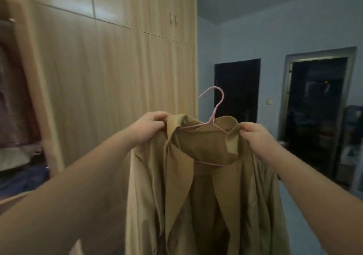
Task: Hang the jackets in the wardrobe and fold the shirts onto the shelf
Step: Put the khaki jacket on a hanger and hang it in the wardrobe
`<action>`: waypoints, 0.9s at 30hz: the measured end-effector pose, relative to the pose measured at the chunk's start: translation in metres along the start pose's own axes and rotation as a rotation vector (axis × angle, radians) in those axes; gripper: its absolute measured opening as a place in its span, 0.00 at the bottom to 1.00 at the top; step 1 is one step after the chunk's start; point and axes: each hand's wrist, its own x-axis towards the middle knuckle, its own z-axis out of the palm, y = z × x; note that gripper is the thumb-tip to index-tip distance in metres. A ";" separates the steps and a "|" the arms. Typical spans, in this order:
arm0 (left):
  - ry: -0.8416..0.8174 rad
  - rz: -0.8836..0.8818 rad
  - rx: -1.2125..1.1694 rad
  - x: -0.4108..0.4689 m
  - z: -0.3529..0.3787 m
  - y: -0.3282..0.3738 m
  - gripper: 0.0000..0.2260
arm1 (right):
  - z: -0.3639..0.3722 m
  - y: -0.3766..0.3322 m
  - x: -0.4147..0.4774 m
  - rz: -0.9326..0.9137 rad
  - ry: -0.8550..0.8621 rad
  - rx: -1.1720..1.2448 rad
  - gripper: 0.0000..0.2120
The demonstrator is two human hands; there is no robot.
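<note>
**Tan jacket on pink hanger, held at both shoulders, not yet hung**

Grip. Left hand [150,132]: fingers [158,117] curled, pinching the collar edge at one shoulder. Right hand [258,139]: fingers [247,127] curled, pinching the opposite collar edge. Whether either hand also catches the wire cannot be told.

Item held. Tan jacket [196,192], front open and lapels slack, hanging in the air between the two arms in front of the wardrobe [117,82]. Pink hanger [216,105] sits inside the neck, with its hook standing free above the collar and its lower bar showing under the lapels.

Hazards, as judged.
- The grip appears to be on cloth alone. A slack hand could let a shoulder slide off the wire and leave the jacket lopsided.
- The hook is unguided, so it may swing aside and miss the rail.
- The long hem could snag on the wardrobe's frame on the way in.

Containers. Open compartment [42,105], far left: a dark reddish garment [13,101] hangs inside, blurred. Below it lie a pale bundle [13,157] and blue cloth [23,180]. The other wardrobe doors are closed, contents unseen.
</note>
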 end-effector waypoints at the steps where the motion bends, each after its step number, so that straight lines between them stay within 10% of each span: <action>1: -0.017 -0.050 0.040 -0.006 -0.014 -0.005 0.15 | 0.018 -0.008 0.005 -0.003 -0.041 0.033 0.13; 7: -0.112 -0.218 0.253 -0.069 -0.093 -0.041 0.16 | 0.125 -0.057 0.012 -0.146 -0.201 0.038 0.16; 16: 0.450 -0.135 0.232 -0.176 -0.246 -0.118 0.08 | 0.315 -0.164 0.011 -0.404 -0.188 0.030 0.13; 27: 0.270 -0.285 0.291 -0.316 -0.439 -0.199 0.12 | 0.522 -0.263 -0.010 -0.509 -0.535 0.195 0.12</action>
